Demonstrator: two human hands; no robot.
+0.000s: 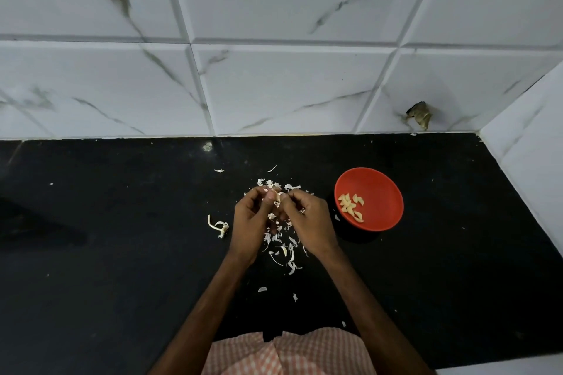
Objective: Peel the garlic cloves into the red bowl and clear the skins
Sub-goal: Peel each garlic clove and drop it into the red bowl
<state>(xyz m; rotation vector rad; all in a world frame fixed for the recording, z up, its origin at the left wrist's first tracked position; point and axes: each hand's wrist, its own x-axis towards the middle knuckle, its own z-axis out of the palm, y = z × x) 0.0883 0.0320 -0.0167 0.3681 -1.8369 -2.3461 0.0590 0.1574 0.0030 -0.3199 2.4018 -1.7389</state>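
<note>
Over scattered skins (281,248), both hands pinch one garlic clove (277,195).

A home kitchen: black stone counter (122,253) against marble-look wall tiles (274,85), strewn with garlic skins (281,248).

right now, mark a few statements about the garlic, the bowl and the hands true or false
1. The red bowl holds peeled cloves. True.
2. The bowl sits left of both hands. False: it sits beside the right hand, on its right.
3. The left hand and right hand pinch a garlic clove between them. True.
4. The skins are cleared away. False: they lie scattered on the black counter.
</note>
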